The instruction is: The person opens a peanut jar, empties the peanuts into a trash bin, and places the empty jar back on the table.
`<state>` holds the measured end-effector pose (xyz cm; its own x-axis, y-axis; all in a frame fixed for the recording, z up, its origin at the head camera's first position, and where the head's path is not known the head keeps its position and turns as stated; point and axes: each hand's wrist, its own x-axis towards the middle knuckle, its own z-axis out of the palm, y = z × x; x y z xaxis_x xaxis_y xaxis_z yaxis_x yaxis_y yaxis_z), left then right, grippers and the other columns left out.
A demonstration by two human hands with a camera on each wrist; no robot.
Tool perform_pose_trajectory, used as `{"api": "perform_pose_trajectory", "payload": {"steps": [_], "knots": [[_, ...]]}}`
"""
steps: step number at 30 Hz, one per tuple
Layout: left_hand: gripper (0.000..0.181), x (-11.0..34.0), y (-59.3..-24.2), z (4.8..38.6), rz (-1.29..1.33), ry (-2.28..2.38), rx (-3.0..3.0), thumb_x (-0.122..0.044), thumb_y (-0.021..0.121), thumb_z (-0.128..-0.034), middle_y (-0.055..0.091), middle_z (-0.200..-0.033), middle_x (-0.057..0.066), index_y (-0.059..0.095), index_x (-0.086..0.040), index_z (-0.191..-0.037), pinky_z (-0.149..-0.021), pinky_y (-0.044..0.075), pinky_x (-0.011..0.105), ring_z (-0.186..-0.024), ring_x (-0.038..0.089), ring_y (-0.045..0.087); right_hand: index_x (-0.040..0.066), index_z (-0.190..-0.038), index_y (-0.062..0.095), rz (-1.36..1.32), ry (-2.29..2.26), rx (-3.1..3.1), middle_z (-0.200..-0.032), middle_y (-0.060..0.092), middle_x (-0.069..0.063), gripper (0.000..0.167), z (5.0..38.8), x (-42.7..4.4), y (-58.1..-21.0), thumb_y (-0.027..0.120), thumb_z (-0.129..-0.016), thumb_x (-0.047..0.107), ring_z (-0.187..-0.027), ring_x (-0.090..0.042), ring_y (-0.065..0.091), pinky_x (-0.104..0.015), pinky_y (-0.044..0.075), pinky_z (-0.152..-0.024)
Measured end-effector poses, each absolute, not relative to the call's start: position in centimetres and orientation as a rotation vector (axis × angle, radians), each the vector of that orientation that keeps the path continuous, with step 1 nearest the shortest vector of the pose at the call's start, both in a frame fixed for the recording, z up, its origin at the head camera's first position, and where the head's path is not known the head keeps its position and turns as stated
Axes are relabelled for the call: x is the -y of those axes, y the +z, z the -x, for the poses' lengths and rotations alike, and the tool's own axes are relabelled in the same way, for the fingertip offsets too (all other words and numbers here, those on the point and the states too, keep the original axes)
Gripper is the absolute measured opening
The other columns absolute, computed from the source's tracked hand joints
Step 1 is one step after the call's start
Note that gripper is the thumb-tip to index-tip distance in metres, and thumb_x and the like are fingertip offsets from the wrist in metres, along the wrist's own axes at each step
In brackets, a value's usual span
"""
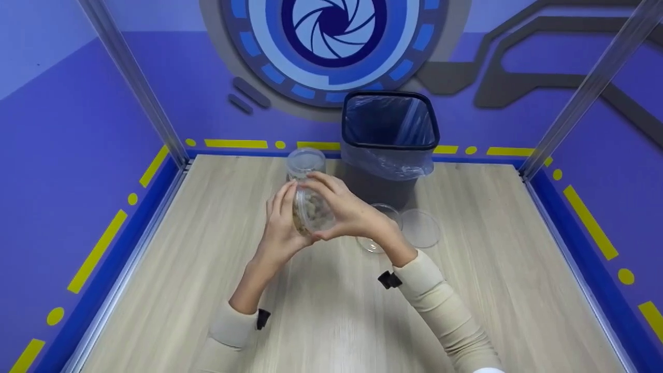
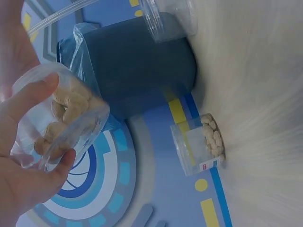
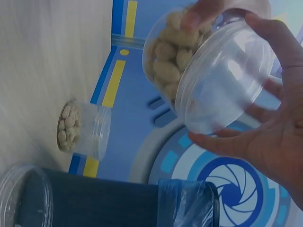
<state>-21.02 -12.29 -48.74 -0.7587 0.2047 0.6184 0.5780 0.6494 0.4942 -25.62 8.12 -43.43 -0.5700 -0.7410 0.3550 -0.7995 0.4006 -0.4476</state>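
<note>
Peanut jar (image 1: 312, 211) was tilted; I saw left hand (image 1: 281, 227) fingers curled round it, right hand (image 1: 351, 210) fingers gripping its lid (image 3: 225, 80).

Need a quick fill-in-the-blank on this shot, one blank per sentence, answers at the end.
1. The held jar contains unshelled ____.
2. While the left hand grips the body of the held jar, the right hand grips its ____.
3. In the head view, the second jar stands on the table to the ____ of the bin.
4. The bin is lined with a see-through plastic ____.

Missing words: peanuts; lid; left; bag.
</note>
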Motion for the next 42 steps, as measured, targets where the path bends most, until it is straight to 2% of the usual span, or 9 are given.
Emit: {"api": "perform_pose_trajectory", "payload": {"steps": [7, 11, 15, 21, 27, 32, 36, 42], "knots": [[0.119, 12.4, -48.6, 20.9, 0.599, -1.067, 2.416, -0.034, 0.099, -0.0624, 0.035, -0.156, 0.021, 0.031, -0.002, -0.155, -0.107, 0.043, 0.059, -0.138, 0.041, 0.036, 0.021, -0.152, 0.041, -1.564, 0.706, 2.420, -0.161, 0.030, -0.011, 0.100, 26.1, -8.7, -43.6, 0.092, -0.067, 0.033, -0.147, -0.034, 0.026, -0.050, 0.039, -0.114], [0.123, 12.8, -48.6, 20.8, 0.506, -1.205, 2.497, -0.031, 0.100, -0.0602, 0.033, -0.158, 0.019, 0.029, -0.005, -0.157, -0.109, 0.041, 0.060, -0.141, 0.040, 0.034, 0.019, -0.147, 0.045, -1.602, 0.670, 2.377, -0.160, 0.033, -0.010, 0.095, 26.1, -9.0, -43.6, 0.092, -0.064, 0.029, -0.147, -0.035, 0.027, -0.051, 0.036, -0.116], [0.124, 13.3, -49.0, 20.7, 0.397, -1.283, 2.554, -0.027, 0.101, -0.0574, 0.033, -0.158, 0.018, 0.029, -0.006, -0.157, -0.109, 0.041, 0.061, -0.141, 0.040, 0.036, 0.018, -0.146, 0.044, -1.592, 0.710, 2.398, -0.160, 0.031, -0.009, 0.094, 25.9, -9.5, -43.5, 0.091, -0.066, 0.029, -0.148, -0.030, 0.025, -0.047, 0.036, -0.117], [0.123, 13.7, -49.7, 20.5, 0.330, -1.349, 2.551, -0.024, 0.101, -0.0569, 0.037, -0.155, 0.018, 0.031, -0.008, -0.157, -0.110, 0.042, 0.059, -0.139, 0.039, 0.041, 0.015, -0.147, 0.043, -1.486, 0.876, 2.411, -0.158, 0.031, -0.012, 0.094, 26.0, -9.8, -44.0, 0.090, -0.068, 0.034, -0.148, -0.026, 0.025, -0.046, 0.037, -0.116], [0.124, 14.5, -50.7, 20.6, 0.240, -1.432, 2.510, -0.020, 0.101, -0.0560, 0.037, -0.154, 0.017, 0.029, -0.008, -0.157, -0.113, 0.039, 0.058, -0.141, 0.038, 0.039, 0.017, -0.147, 0.042, -1.301, 1.063, 2.376, -0.155, 0.034, -0.008, 0.095, 26.0, -9.8, -45.4, 0.090, -0.069, 0.041, -0.144, -0.021, 0.031, -0.045, 0.039, -0.114], [0.127, 15.2, -51.2, 21.0, 0.167, -1.453, 2.449, -0.019, 0.102, -0.0536, 0.038, -0.154, 0.018, 0.030, -0.008, -0.157, -0.115, 0.036, 0.057, -0.141, 0.039, 0.039, 0.010, -0.146, 0.040, -1.138, 1.262, 2.330, -0.153, 0.035, -0.013, 0.096, 26.1, -9.6, -47.6, 0.092, -0.070, 0.039, -0.144, -0.021, 0.032, -0.041, 0.036, -0.118], [0.127, 15.5, -51.5, 21.3, 0.078, -1.441, 2.376, -0.020, 0.103, -0.0513, 0.040, -0.152, 0.018, 0.032, -0.007, -0.156, -0.115, 0.037, 0.056, -0.140, 0.039, 0.040, 0.006, -0.148, 0.037, -1.043, 1.364, 2.304, -0.154, 0.034, -0.016, 0.099, 26.5, -9.0, -49.6, 0.093, -0.071, 0.036, -0.144, -0.025, 0.033, -0.043, 0.035, -0.118], [0.128, 15.8, -52.3, 21.4, -0.013, -1.423, 2.249, -0.022, 0.103, -0.0518, 0.037, -0.154, 0.017, 0.030, -0.007, -0.157, -0.116, 0.036, 0.053, -0.143, 0.036, 0.035, 0.011, -0.151, 0.036, -0.886, 1.527, 2.304, -0.156, 0.033, -0.014, 0.100, 26.8, -8.1, -52.6, 0.094, -0.071, 0.028, -0.141, -0.029, 0.038, -0.051, 0.048, -0.103]]}}
